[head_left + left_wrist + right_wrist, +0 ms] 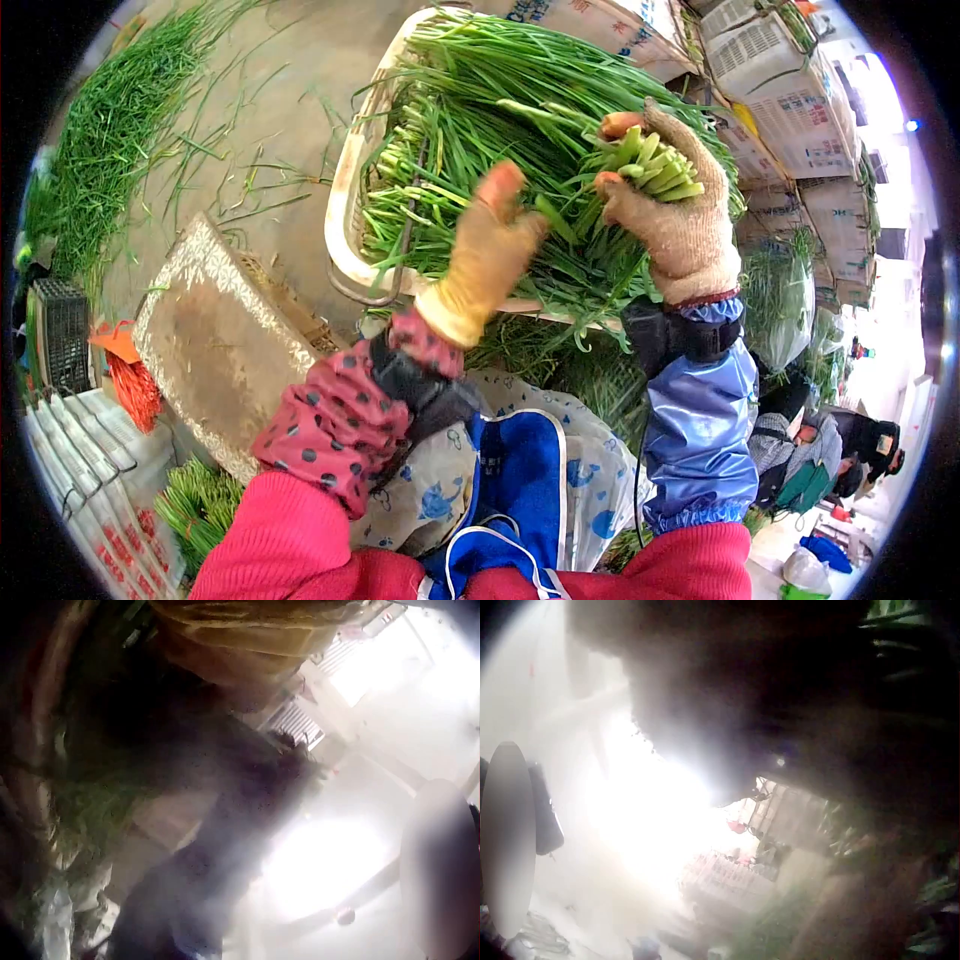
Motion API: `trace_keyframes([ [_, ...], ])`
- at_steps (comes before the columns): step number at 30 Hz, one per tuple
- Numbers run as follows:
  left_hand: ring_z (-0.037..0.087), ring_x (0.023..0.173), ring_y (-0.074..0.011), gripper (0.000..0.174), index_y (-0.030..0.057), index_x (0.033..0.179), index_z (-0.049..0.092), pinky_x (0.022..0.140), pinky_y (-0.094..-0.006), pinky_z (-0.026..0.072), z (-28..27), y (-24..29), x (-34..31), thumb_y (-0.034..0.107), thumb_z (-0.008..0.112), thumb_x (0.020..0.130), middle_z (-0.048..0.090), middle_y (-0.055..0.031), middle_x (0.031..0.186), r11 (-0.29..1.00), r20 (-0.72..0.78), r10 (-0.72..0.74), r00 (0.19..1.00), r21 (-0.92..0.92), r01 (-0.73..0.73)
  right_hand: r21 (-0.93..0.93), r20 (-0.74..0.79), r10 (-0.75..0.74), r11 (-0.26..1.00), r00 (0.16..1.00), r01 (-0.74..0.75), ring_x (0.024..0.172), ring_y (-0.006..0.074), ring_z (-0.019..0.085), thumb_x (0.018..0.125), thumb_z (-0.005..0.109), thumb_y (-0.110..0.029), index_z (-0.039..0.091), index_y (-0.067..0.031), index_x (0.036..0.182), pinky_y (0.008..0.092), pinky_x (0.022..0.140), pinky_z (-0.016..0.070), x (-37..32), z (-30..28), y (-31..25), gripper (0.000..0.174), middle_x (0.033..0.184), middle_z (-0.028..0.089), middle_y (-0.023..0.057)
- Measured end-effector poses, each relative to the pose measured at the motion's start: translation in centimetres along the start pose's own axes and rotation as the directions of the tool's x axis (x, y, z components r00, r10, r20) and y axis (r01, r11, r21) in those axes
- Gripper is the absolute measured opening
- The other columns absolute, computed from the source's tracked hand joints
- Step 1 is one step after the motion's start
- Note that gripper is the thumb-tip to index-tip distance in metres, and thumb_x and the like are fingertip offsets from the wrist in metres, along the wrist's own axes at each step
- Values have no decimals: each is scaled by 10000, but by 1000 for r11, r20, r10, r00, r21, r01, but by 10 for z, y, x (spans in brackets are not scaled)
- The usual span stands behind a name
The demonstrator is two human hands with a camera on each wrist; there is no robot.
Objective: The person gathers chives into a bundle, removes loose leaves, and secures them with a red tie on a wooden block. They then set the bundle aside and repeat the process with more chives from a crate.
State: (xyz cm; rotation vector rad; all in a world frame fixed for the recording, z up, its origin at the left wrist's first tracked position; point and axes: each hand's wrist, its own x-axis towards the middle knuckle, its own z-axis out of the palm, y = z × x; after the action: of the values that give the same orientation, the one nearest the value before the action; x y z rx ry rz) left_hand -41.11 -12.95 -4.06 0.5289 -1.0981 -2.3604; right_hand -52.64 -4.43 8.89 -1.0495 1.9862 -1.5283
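Observation:
In the head view a pale basket [343, 215] holds a heap of long green stalks [520, 80]. The right hand [680, 215], in a worn knit glove with bare fingertips, grips a small bundle of cut stalk ends [655, 168] above the basket's right side. Over the basket's near edge is the left hand [485, 255] in a yellowish glove, blurred, its fingers partly bent near a loose green piece; whether it holds anything is unclear. The left wrist view shows part of the yellow glove [247, 637]; the right wrist view is dark and blurred.
A dirt-stained board [225, 340] leans left of the basket. Loose greens [125, 130] lie on the floor at the far left. Stacked white boxes [790, 110] stand at the right, with a plastic bag of greens [785, 300] near them. A blue apron [520, 480] hangs below.

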Motion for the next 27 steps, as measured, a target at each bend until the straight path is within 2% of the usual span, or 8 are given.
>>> trace_keyframes([
  [3, 271, 1446, -275, 786, -39, 1515, 173, 1163, -377, 276, 0, -7, 43, 36, 635, 883, 275, -208, 1555, 962, -21, 218, 976, -166, -218, -11, 44, -63, 998, 997, 64, 1005, 130, 618, 674, 816, 31, 558, 15, 1257, 290, 898, 517, -9, 3, 1, 638, 1118, 675, 62],
  [5, 270, 1446, -272, 701, -4, 1525, 180, 1164, -391, 277, 3, -22, 78, 97, 570, 951, 276, -179, 1561, 861, 208, 435, 876, 188, -472, -143, 91, -194, 968, 977, 206, 975, 180, 654, 633, 845, -16, 601, -12, 1195, 318, 875, 533, -7, 5, 5, 612, 1084, 684, 91],
  [14, 254, 1457, -259, 632, 32, 1529, 212, 1175, -409, 245, -38, -85, 156, 135, 517, 985, 282, -155, 1568, 529, 350, 270, 897, 725, -442, -626, -38, -542, 668, 840, 403, 1212, 366, 509, 552, 798, -378, 722, -147, 1085, 503, 1044, 358, 7, -13, 14, 586, 1203, 604, 159],
  [19, 244, 1463, -251, 596, 53, 1530, 229, 1181, -419, 227, -68, -90, 146, 156, 487, 1003, 285, -141, 1571, 389, 334, 252, 908, 824, -411, -654, 254, -10, 735, 967, 180, 1244, 354, 518, 596, 805, -466, 651, -181, 1241, 569, 1101, 293, 10, -29, -26, 722, 1239, 612, 166],
  [22, 239, 1466, -247, 576, 65, 1532, 240, 1185, -425, 216, -86, -94, 139, 169, 470, 1014, 287, -133, 1574, 328, 324, 243, 914, 860, -392, -786, 271, -168, 530, 948, 319, 1089, 322, 606, 589, 802, -448, 689, -160, 1109, 600, 1010, 341, 2, -8, -13, 605, 1047, 676, 112],
  [24, 235, 1468, -244, 563, 73, 1532, 247, 1188, -429, 209, -102, -99, 131, 177, 458, 1021, 288, -127, 1575, 250, 331, 247, 911, 886, -390, -774, 263, 18, 601, 965, 200, 1038, 353, 644, 605, 804, -401, 666, -112, 1132, 593, 1008, 379, 2, -3, -9, 617, 1015, 698, 142],
  [26, 232, 1471, -241, 550, 81, 1533, 254, 1190, -433, 202, -125, -112, 132, 186, 446, 1029, 290, -122, 1577, 378, 281, 235, 930, 856, -354, -657, 194, 77, 751, 978, 71, 970, 340, 678, 626, 804, -315, 640, -83, 1172, 453, 949, 488, -8, -12, -6, 616, 984, 708, 146],
  [27, 230, 1472, -240, 544, 85, 1534, 257, 1191, -435, 198, -145, -127, 139, 190, 440, 1032, 290, -119, 1577, 931, 145, 137, 980, 319, -177, -605, 145, 109, 796, 983, 1, 948, 327, 689, 634, 803, -276, 631, -72, 1183, 386, 903, 533, -14, -18, -6, 611, 979, 711, 140],
])
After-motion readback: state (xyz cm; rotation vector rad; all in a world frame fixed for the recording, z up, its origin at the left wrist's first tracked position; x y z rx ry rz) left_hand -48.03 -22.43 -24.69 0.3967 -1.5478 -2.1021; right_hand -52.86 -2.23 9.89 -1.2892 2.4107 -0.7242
